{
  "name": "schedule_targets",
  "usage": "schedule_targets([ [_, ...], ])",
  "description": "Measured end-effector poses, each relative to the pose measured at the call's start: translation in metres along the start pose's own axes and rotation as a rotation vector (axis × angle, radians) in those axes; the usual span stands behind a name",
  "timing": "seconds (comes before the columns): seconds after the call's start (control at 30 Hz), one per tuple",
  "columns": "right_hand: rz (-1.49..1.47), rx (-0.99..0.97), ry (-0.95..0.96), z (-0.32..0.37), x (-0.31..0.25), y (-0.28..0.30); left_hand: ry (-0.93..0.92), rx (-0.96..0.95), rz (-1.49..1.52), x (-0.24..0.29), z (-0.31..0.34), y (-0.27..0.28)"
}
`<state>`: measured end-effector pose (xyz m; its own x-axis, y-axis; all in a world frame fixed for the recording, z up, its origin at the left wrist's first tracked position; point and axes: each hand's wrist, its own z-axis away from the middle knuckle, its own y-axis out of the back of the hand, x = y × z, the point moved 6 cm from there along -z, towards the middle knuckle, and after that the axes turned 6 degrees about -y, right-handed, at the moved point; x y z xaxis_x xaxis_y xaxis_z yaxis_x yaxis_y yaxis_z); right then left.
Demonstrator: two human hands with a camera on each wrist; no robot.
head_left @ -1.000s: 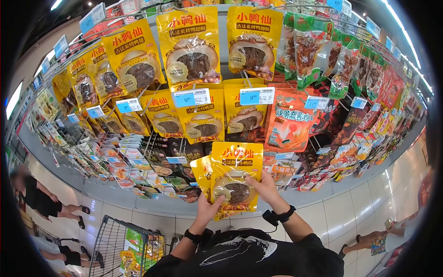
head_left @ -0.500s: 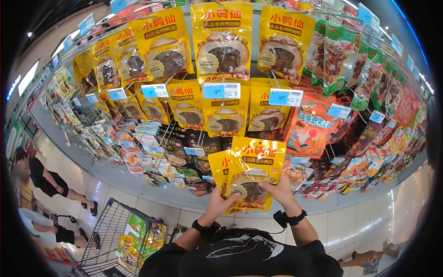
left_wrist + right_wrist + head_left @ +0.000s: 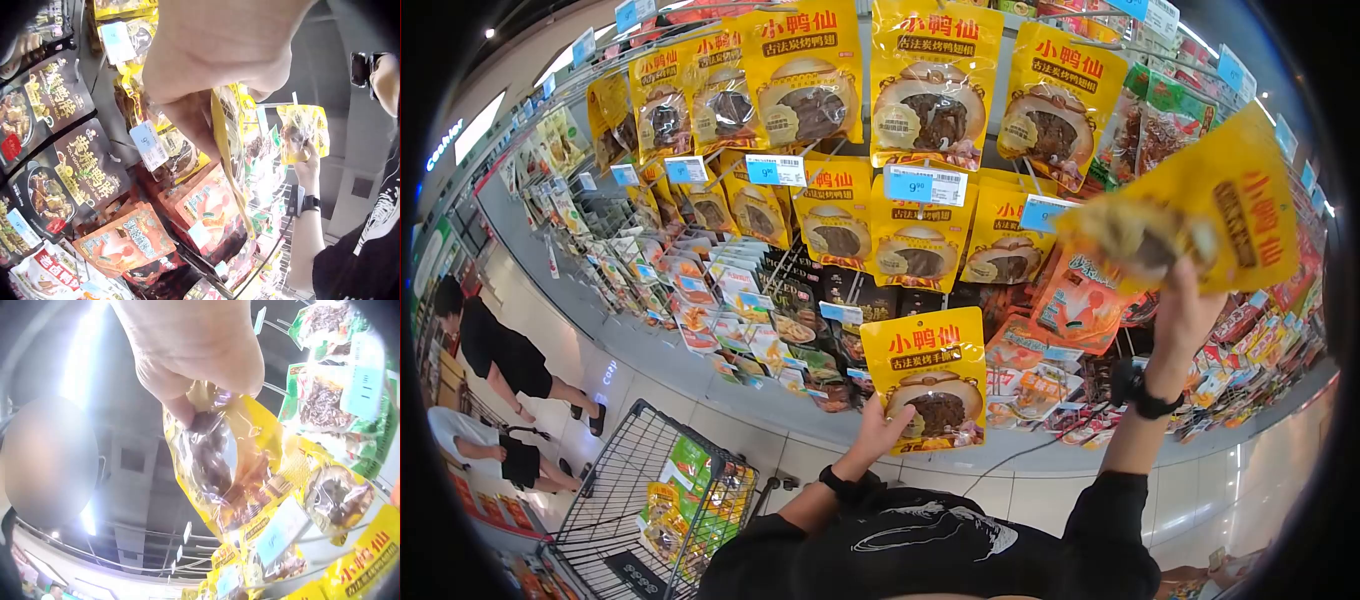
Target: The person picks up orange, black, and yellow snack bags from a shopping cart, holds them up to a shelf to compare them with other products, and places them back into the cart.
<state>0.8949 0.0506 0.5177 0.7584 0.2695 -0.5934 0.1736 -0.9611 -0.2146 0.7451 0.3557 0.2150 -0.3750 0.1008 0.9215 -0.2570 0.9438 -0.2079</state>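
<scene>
In the head view my left hand (image 3: 884,430) grips a yellow pouch (image 3: 928,375) by its lower left edge, front facing up at me, thumb over the clear window. At the right, my right hand (image 3: 1185,315) pinches a second yellow pouch (image 3: 1250,215), tilted and raised before the hanging packs. The right wrist view shows that pouch (image 3: 212,469) under the right hand (image 3: 194,356), a fingertip against its window. The left wrist view has the left hand (image 3: 219,56) around its pouch (image 3: 230,144), seen edge-on.
Yellow packs (image 3: 930,90) hang from hooks in rows behind price tags (image 3: 925,185), with orange packs (image 3: 1080,300) lower right. A wire cart (image 3: 600,510) holding yellow and green packs stands lower left. Two people (image 3: 510,350) are beyond it.
The two pouches held together are now apart: my right hand has carried one up and to the right, while my left hand keeps the other low. The view has shifted, moving the shelf rightward.
</scene>
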Motion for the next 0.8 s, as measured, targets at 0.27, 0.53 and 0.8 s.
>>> schedule_targets([
  [0.27,0.08,-0.038,-0.014,-0.084,0.021,-0.043,-0.026,0.04,-0.051,-0.013,0.004,0.01],
  [0.53,0.119,-0.094,-0.135,-0.079,0.055,-0.07,0.014,0.017,-0.044,0.007,0.001,0.012],
  [0.8,0.074,-0.107,-0.132,-0.08,0.061,-0.078,0.066,0.019,-0.028,-0.007,0.002,0.017],
])
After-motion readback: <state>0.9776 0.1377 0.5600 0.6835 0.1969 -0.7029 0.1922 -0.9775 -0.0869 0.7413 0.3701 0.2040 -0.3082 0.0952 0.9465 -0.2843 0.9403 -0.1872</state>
